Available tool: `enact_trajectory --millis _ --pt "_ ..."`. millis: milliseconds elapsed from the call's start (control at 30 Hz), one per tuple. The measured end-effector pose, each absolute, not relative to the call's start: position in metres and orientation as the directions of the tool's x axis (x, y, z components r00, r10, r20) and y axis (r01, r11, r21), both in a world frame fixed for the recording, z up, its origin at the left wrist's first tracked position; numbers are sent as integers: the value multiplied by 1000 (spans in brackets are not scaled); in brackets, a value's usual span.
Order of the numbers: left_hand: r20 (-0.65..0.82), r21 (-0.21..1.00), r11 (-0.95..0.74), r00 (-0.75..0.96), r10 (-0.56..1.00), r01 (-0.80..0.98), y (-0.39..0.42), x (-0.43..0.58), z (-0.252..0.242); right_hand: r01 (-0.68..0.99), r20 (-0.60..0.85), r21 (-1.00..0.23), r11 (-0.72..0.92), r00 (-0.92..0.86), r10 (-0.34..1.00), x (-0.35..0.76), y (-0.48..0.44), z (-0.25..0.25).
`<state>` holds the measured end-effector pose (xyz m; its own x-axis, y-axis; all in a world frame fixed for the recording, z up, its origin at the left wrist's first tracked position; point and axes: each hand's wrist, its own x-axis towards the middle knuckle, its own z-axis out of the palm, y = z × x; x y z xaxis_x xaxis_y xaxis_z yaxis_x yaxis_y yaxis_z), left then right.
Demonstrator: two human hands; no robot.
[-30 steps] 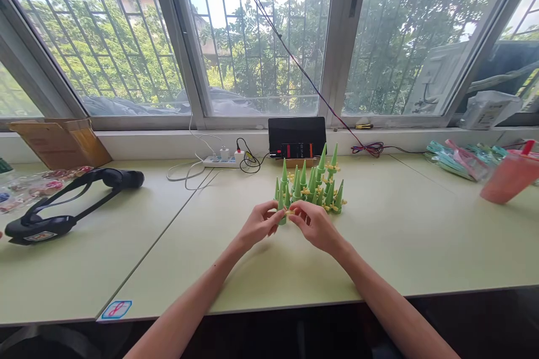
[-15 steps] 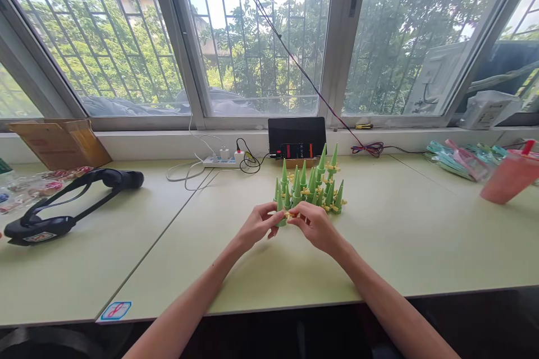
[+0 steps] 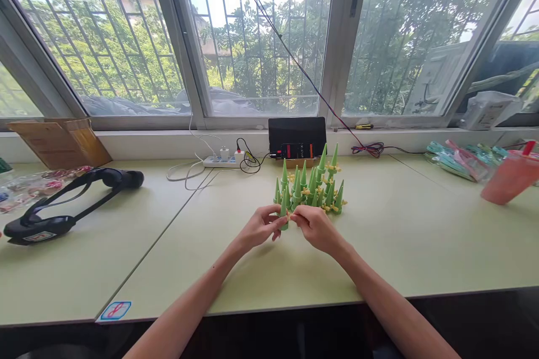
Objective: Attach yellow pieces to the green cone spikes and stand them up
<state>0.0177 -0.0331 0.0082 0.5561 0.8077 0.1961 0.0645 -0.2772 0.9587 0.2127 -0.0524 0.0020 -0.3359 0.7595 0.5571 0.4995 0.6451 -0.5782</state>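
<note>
Several green cone-topped pieces [image 3: 311, 185] with small yellow parts stand grouped on the pale green table. At the group's front left, my left hand [image 3: 261, 226] grips one green cone piece [image 3: 283, 207] between thumb and fingers, holding it upright. My right hand [image 3: 314, 225] pinches a small yellow part [image 3: 289, 217] at the right side of that cone. The two hands' fingertips nearly meet there, and they cover some of the yellow part.
Behind the cones a dark tablet [image 3: 297, 132] leans on the sill, beside a power strip [image 3: 221, 162]. A black headset [image 3: 71, 207] and cardboard box [image 3: 59, 143] lie left; a pink cup [image 3: 509, 178] and plastic bags [image 3: 458, 160] are right.
The gripped cone has moved slightly right and nearer to me, away from the cones behind it. My left hand has moved with it, and my right hand has shifted slightly.
</note>
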Motion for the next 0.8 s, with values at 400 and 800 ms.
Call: enact_trajectory --millis 400,800 --pt "297 896 -423 527 796 134 -35 22 6 642 513 -514 570 -302 803 212 -54 1" --pt "317 891 -434 498 807 136 -36 24 9 521 547 -631 575 -227 806 213 -53 1"
